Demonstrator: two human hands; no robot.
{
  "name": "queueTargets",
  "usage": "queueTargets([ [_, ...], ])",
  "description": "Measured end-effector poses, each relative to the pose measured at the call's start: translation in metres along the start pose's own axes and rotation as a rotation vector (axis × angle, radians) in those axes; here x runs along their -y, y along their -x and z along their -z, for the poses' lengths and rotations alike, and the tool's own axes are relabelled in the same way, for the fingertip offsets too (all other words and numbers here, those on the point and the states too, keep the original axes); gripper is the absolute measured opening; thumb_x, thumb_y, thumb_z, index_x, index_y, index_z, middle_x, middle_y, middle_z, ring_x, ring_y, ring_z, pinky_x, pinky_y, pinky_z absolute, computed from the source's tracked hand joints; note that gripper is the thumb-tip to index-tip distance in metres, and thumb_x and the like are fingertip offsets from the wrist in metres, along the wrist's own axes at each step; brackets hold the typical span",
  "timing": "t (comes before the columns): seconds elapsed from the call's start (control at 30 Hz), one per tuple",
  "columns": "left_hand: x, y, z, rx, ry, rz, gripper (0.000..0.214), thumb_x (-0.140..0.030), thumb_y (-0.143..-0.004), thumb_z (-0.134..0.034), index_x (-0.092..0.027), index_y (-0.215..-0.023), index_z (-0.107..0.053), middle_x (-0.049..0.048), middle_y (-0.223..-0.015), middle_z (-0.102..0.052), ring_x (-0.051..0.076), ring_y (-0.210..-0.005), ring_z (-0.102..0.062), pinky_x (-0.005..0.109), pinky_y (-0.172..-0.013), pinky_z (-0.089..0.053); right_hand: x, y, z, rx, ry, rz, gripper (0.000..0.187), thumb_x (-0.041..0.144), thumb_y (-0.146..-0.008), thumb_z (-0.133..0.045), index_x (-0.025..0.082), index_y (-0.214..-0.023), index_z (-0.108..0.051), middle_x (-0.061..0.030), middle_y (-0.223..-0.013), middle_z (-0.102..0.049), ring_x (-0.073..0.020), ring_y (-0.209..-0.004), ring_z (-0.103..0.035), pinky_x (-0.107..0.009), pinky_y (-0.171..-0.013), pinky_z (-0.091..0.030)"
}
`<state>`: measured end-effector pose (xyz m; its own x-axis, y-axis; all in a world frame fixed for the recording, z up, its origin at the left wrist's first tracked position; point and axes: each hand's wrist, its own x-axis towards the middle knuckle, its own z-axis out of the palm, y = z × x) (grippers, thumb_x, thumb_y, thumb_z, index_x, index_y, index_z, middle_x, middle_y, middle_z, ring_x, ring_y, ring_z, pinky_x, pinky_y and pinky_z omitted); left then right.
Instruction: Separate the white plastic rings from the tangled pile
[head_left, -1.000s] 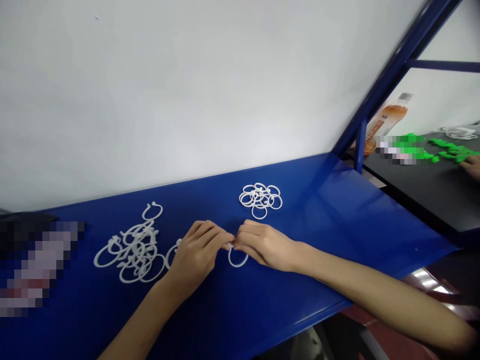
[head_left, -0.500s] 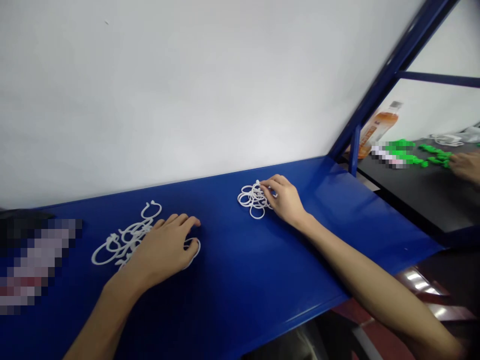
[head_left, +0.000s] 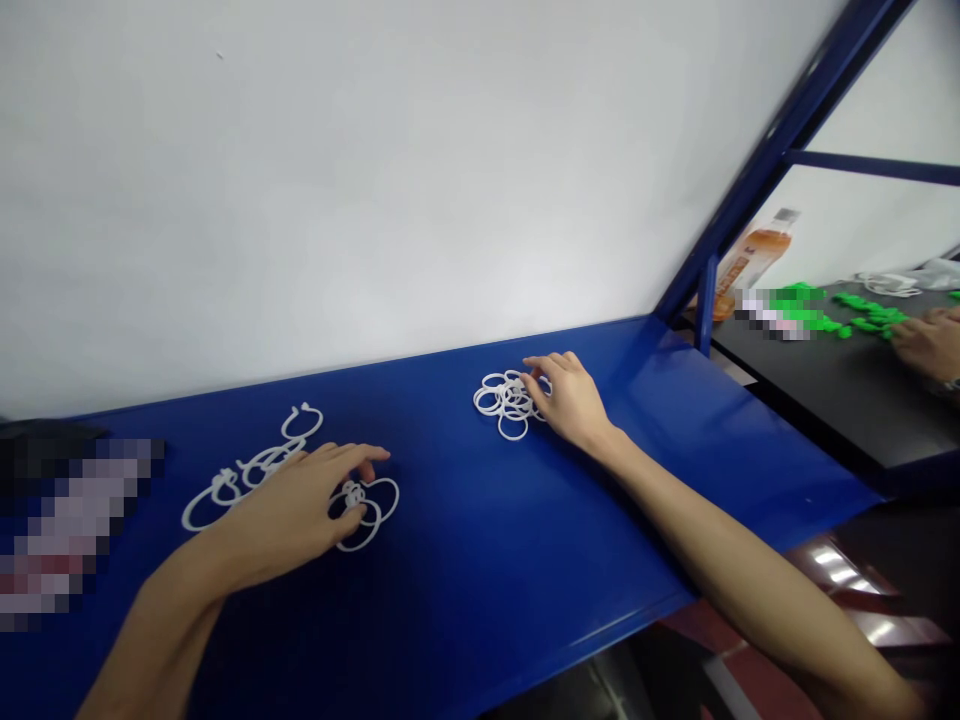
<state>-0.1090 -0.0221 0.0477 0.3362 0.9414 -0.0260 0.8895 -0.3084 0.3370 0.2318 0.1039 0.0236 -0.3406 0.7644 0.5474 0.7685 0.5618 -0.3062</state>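
On the blue shelf (head_left: 480,560) my left hand (head_left: 292,510) lies over a loose heap of open white plastic rings (head_left: 247,475), its fingers curled on a couple of white rings (head_left: 367,505) at the heap's right end. Farther right, my right hand (head_left: 570,400) rests beside a tidy cluster of closed white rings (head_left: 506,400), fingertips touching its right side. The fingers there are spread and hold nothing.
A white wall rises behind the shelf. A blue frame post (head_left: 765,170) slants up at the right. Beyond it stands a dark table (head_left: 840,400) with an orange bottle (head_left: 750,270), green pieces (head_left: 862,315) and another person's hand (head_left: 926,345).
My hands, together on one ring a second ago, have parted. The right went to the closed-ring cluster; the left went to the loose heap and has drawn a couple of rings out rightward.
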Motion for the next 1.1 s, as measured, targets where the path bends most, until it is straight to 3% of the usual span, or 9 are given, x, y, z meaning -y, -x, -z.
queueTargets([
  [0.13,-0.001,-0.005,-0.006,-0.002,-0.021,-0.014,0.033,-0.032,-0.084,-0.061,-0.031,-0.116,-0.067,0.0032,-0.112,-0.073,0.023,-0.098,-0.069,0.036,-0.081,-0.052,0.005,0.002,0.001,0.021,-0.017,0.082,0.026,0.028,-0.099,-0.052,0.015,-0.112,-0.070,-0.0108,-0.099,-0.069,-0.0255,-0.093,-0.054,-0.041,-0.085,-0.050],
  [0.23,-0.007,-0.014,-0.010,-0.015,-0.041,0.002,0.019,-0.035,-0.090,-0.054,-0.029,-0.099,-0.069,0.0016,-0.099,-0.073,0.022,-0.087,-0.068,0.035,-0.077,-0.049,0.006,0.004,0.000,0.093,-0.028,0.160,0.021,0.027,-0.098,-0.055,0.017,-0.105,-0.073,-0.0109,-0.107,-0.067,-0.0249,-0.096,-0.052,-0.041,-0.087,-0.049],
  [0.33,-0.013,-0.020,-0.011,-0.057,-0.051,-0.011,0.019,-0.037,-0.092,-0.052,-0.027,-0.088,-0.067,0.0007,-0.085,-0.070,0.020,-0.078,-0.064,0.033,-0.072,-0.046,0.007,0.005,0.000,0.163,-0.013,0.179,0.014,0.024,-0.094,-0.060,0.018,-0.095,-0.073,-0.0108,-0.110,-0.065,-0.0242,-0.095,-0.053,-0.041,-0.087,-0.049],
  [0.53,-0.019,-0.024,-0.012,-0.166,-0.067,0.035,0.022,-0.041,-0.094,-0.050,-0.025,-0.091,-0.066,0.0016,-0.088,-0.070,0.021,-0.084,-0.062,0.036,-0.078,-0.045,0.016,0.006,0.005,0.253,-0.006,0.207,0.016,0.028,-0.094,-0.062,0.017,-0.088,-0.071,-0.0104,-0.101,-0.065,-0.0234,-0.092,-0.053,-0.040,-0.084,-0.048],
  [0.77,-0.024,-0.028,-0.014,-0.234,-0.076,0.004,0.026,-0.040,-0.096,-0.046,-0.024,-0.094,-0.066,0.0023,-0.095,-0.072,0.022,-0.092,-0.061,0.040,-0.086,-0.045,0.019,0.008,0.006,0.262,0.001,0.228,0.021,0.030,-0.094,-0.062,0.016,-0.081,-0.071,-0.0103,-0.097,-0.066,-0.0235,-0.091,-0.053,-0.040,-0.083,-0.049],
  [1.0,-0.032,-0.030,-0.019,-0.360,-0.024,-0.003,0.021,-0.037,-0.096,-0.050,-0.023,-0.092,-0.065,0.0023,-0.094,-0.071,0.022,-0.094,-0.061,0.039,-0.088,-0.046,0.028,0.011,0.010,0.124,-0.087,0.251,0.023,0.029,-0.099,-0.054,0.017,-0.093,-0.072,-0.0106,-0.101,-0.068,-0.0249,-0.097,-0.053,-0.041,-0.086,-0.050],
  [1.1,-0.040,-0.032,-0.021,-0.393,0.029,0.005,0.023,-0.038,-0.096,-0.052,-0.023,-0.084,-0.063,0.0009,-0.086,-0.069,0.019,-0.086,-0.061,0.036,-0.084,-0.047,0.041,0.017,0.014,0.148,-0.209,0.328,0.023,0.032,-0.101,-0.053,0.017,-0.102,-0.070,-0.0100,-0.104,-0.067,-0.0233,-0.098,-0.057,-0.042,-0.090,-0.051],
])
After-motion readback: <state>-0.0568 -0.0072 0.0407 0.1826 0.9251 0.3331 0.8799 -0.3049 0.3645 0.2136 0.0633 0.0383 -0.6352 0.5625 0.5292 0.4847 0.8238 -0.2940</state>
